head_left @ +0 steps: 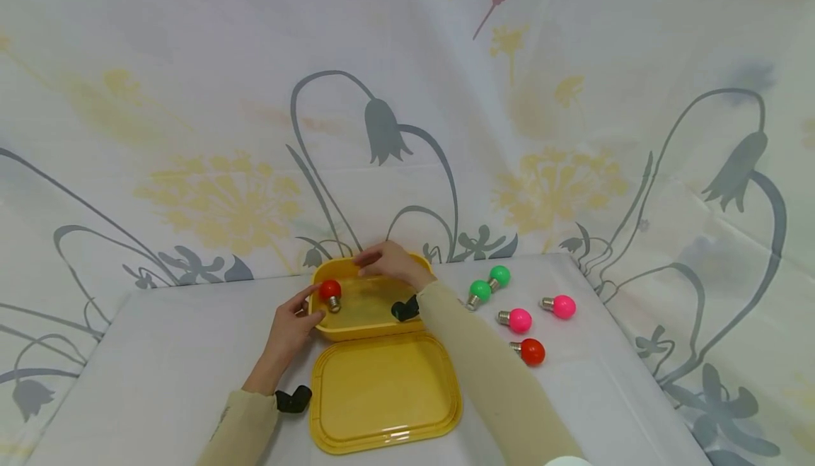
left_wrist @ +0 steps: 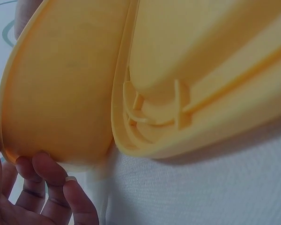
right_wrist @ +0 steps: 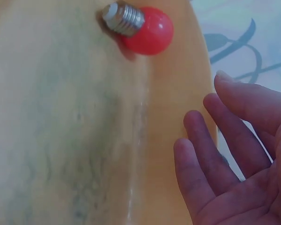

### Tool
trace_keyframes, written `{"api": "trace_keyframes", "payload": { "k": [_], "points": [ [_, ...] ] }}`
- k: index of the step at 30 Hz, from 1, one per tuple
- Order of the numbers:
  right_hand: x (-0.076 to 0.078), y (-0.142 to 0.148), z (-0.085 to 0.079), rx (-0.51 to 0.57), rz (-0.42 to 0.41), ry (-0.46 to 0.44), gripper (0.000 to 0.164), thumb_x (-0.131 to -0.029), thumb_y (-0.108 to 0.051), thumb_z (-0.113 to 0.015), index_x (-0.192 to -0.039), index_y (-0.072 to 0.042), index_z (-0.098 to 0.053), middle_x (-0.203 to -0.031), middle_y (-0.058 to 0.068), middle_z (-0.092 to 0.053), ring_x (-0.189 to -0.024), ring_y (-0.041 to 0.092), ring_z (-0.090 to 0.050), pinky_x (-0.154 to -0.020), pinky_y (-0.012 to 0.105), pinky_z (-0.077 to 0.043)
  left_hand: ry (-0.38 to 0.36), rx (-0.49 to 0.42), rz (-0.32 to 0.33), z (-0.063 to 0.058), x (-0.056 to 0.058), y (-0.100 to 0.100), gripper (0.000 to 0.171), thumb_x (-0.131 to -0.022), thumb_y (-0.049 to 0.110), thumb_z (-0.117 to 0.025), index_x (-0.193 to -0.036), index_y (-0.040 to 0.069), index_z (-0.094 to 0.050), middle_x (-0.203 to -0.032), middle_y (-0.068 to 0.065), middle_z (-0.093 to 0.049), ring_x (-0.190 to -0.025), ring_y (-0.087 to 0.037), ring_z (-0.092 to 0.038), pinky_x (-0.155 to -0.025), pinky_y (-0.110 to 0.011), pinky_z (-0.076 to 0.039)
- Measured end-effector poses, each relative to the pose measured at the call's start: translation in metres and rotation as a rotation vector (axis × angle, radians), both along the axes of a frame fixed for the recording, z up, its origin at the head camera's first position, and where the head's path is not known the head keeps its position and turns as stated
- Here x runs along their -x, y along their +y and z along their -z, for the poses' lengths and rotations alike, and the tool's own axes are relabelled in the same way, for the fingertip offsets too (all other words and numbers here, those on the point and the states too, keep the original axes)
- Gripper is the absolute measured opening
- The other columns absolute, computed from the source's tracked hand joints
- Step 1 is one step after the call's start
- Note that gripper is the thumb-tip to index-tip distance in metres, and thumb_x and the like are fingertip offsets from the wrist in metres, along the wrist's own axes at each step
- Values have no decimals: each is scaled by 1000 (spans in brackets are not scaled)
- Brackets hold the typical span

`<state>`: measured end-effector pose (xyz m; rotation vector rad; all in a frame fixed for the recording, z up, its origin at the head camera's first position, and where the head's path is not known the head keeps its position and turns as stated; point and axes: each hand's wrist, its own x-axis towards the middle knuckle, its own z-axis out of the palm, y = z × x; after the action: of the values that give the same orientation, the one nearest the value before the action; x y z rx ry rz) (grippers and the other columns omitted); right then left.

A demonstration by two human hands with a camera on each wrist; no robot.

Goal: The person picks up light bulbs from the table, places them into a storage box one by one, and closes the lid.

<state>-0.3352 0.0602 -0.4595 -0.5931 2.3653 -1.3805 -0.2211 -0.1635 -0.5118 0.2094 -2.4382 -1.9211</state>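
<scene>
A red light bulb with a silver screw base lies inside the yellow plastic box, near its left wall. My left hand grips the box at its left end; in the left wrist view the fingertips curl at the rim. Over the far side of the box is my right hand, its fingers extended and loosely spread, holding nothing. The right wrist view shows the same red bulb a little apart from the fingers. Directly in front of the box lies a yellow lid.
Right of the box lie two green bulbs, two pink bulbs and another red bulb on the white tabletop. A flower-patterned cloth hangs behind. Black wrist cameras sit on both wrists.
</scene>
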Motion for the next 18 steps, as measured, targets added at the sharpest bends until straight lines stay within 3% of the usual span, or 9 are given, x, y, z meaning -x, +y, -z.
{"api": "trace_keyframes", "payload": {
  "k": [8, 13, 15, 18],
  "points": [
    [-2, 18, -6, -29, -7, 35, 31, -89, -12, -73, -119, -7, -73, -116, 4, -70, -107, 17, -64, -91, 29, -50, 25, 15, -1, -3, -1, 1, 53, -85, 0, -66, -138, 8, -60, -91, -9, -43, -68, -15, -43, -55, -22, -35],
    [-8, 30, -12, 0, -12, 51, 31, -89, -12, -73, -119, -7, -73, -116, 5, -70, -107, 18, -64, -93, 31, -50, 30, 12, 13, -6, -3, 0, 52, -86, 1, -66, -138, 6, -59, -89, -8, -43, -64, -12, -41, -54, -23, -34],
    [-11, 36, -14, 16, -9, 45, 30, -89, -11, -73, -120, -8, -73, -115, 4, -71, -107, 18, -64, -94, 32, -49, 22, 17, 22, -17, -9, 3, 52, -86, 0, -65, -138, 3, -58, -89, -10, -43, -63, -11, -40, -54, -23, -34],
    [-15, 44, -18, 43, -17, 40, 31, -90, -11, -72, -121, -8, -72, -117, 5, -70, -108, 18, -64, -96, 33, -49, 19, 20, 22, -14, -8, 2, 53, -86, 0, -65, -138, 5, -58, -89, -10, -43, -65, -13, -40, -55, -23, -34]
  ]
}}
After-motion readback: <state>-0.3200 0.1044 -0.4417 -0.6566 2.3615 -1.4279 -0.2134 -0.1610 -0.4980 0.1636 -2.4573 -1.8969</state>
